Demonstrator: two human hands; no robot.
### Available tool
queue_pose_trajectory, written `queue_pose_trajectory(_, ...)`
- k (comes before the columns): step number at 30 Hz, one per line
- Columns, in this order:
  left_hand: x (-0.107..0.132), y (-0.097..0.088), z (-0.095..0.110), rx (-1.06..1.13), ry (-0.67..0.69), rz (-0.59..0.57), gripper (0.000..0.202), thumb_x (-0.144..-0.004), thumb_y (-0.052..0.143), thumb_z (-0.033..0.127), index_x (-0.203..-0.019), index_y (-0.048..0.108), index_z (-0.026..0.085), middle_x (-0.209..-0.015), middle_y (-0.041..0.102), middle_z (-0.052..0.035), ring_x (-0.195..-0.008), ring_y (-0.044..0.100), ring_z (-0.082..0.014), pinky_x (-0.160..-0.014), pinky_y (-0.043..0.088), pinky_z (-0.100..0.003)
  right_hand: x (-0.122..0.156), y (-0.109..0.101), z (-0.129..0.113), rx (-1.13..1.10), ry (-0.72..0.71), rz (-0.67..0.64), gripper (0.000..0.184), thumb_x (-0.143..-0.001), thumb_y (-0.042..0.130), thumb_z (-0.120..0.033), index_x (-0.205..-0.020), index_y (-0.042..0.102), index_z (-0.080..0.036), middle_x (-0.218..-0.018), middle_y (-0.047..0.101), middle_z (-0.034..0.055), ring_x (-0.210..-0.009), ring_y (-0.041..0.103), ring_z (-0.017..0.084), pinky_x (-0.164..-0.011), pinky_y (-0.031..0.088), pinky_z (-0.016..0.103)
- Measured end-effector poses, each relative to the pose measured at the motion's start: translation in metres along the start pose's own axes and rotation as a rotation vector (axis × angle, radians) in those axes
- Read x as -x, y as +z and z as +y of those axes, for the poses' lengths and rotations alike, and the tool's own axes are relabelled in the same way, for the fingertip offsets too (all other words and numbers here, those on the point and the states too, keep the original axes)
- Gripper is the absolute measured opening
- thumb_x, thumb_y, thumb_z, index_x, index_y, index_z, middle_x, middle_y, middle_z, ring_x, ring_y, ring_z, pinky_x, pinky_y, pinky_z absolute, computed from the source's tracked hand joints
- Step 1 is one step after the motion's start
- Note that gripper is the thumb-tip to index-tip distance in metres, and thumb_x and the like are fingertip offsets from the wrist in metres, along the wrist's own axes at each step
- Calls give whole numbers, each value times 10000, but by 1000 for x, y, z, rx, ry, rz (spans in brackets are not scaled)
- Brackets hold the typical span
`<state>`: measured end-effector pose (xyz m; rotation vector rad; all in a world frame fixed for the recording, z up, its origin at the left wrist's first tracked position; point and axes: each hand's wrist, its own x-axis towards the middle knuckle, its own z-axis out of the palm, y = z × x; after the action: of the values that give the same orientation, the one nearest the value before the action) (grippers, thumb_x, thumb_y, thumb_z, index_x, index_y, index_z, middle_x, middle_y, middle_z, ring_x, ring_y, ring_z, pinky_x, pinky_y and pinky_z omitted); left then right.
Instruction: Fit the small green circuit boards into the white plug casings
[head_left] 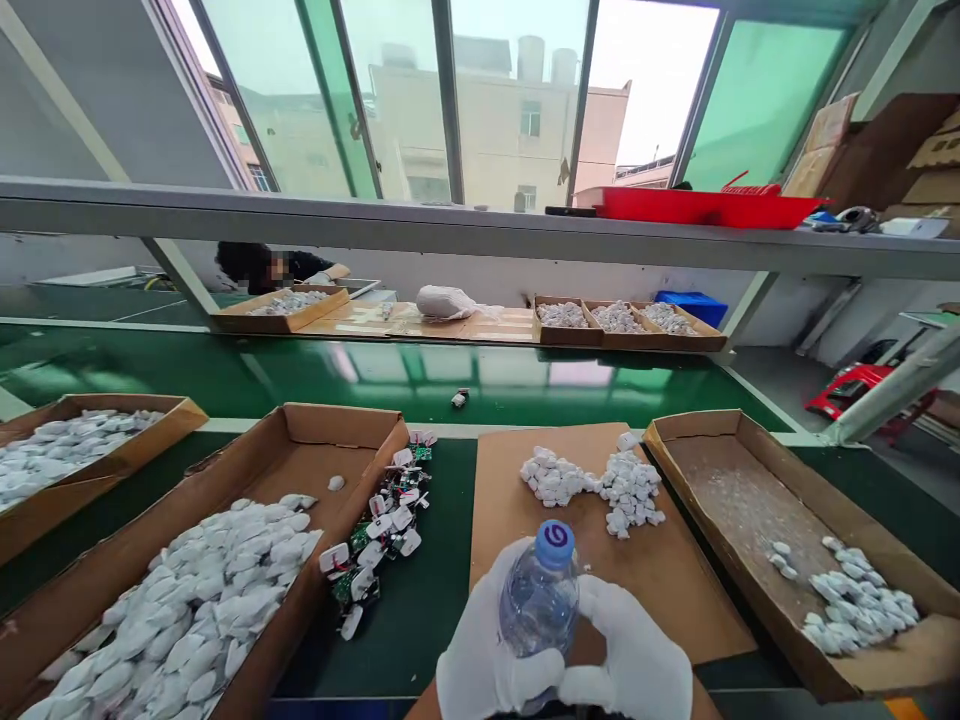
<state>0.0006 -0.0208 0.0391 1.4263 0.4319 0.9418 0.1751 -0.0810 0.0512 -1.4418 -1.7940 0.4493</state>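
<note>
Head view.

Item: bottle [536, 610], one, clear plastic, with a blue cap [555, 545] seated on its neck. Location: between my two white-gloved hands, low at the near side of the tabletop [446, 560], just before the cardboard sheet [502, 500]. Attitude: cap end up.

Left grip [480, 640]: closed round the left flank, digits curled to the front. Right grip [637, 650]: closed against the right flank, fingertips close to those of the left.

Handling, by my judgement: light if empty, weightier if filled; the fill I could not tell. Wall thin and springy, liable to dent under a hard squeeze; hardly fragile. Surface smooth, rather slippery to gloved fingers. Best hold: one hand round the body below the shoulder, pressure spread; the stiff cap suited a fingertip pinch.

Adjacent stock: two clusters of white pieces [634, 490] on the sheet, beyond the bottle; right carton [720, 480], part-filled with similar pieces; left carton [322, 430], more heavily loaded; circuit boards [390, 520], heaped beside that carton.
</note>
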Motion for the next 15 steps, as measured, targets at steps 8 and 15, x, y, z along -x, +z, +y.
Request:
queue_pose_trajectory(8, 35, 11, 21, -778, -160, 24, 801, -545, 709, 212, -1309, 484, 296, -1209, 640, -67, -1069, 620, -306, -958, 488, -444, 12, -35, 6, -22, 51, 26, 415, -887, 455, -502, -1130, 656, -233, -821, 727, 39, -674, 668, 159, -608, 545, 239)
queue_pose_trajectory(15, 31, 22, 29, -1024, -197, 30, 799, -592, 695, 234, -1346, 431, 256, -1190, 643, -96, -1030, 636, -289, -913, 513, -424, -2, -12, -7, 181, 17, 113, 272, -879, 509, -405, -807, 698, -222, -658, 694, -6, -500, 598, 117, -498, 469, 214)
